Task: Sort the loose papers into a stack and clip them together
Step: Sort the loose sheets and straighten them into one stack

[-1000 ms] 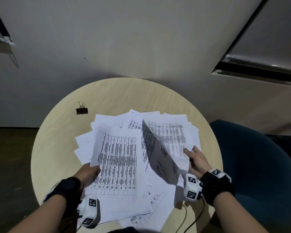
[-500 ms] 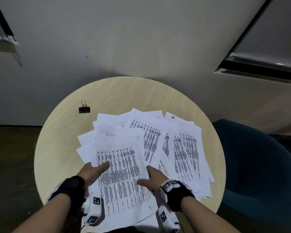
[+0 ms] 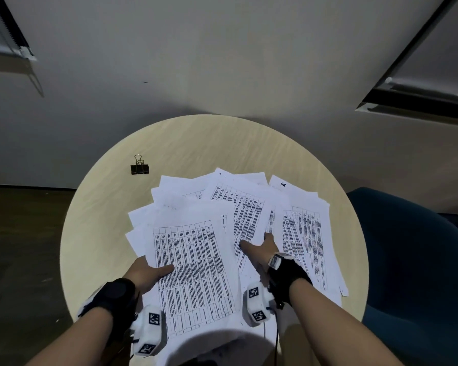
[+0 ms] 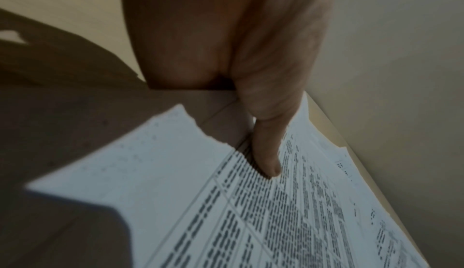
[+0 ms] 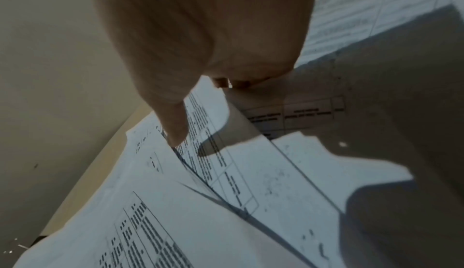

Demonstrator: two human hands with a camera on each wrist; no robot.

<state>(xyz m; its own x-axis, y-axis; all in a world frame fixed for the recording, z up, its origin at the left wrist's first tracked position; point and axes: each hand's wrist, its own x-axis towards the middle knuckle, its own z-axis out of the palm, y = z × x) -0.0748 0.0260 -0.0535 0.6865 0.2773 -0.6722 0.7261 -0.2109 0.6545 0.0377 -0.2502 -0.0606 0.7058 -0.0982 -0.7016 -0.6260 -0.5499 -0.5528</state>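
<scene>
Loose printed sheets (image 3: 249, 207) lie fanned over a round pale table (image 3: 196, 143). My left hand (image 3: 156, 271) holds the left edge of the top table-printed sheet (image 3: 193, 273). Its thumb (image 4: 266, 153) lies on top and its fingers are hidden under the paper. My right hand (image 3: 257, 245) is in the middle of the pile. Its thumb (image 5: 174, 127) presses a sheet's edge, and its fingers are tucked under the neighbouring sheet (image 5: 314, 163). Black binder clips (image 3: 140, 167) lie on the bare table at the far left, away from both hands.
A dark blue chair (image 3: 413, 260) stands close to the table's right side. A wall runs just behind the table. The pile's near end hangs over the table's front edge by my body. Bare tabletop shows at the left and the back.
The sheet my right hand had lifted at the right now lies flat. That hand moved left to the middle of the pile. My left hand stayed on the top sheet's left edge.
</scene>
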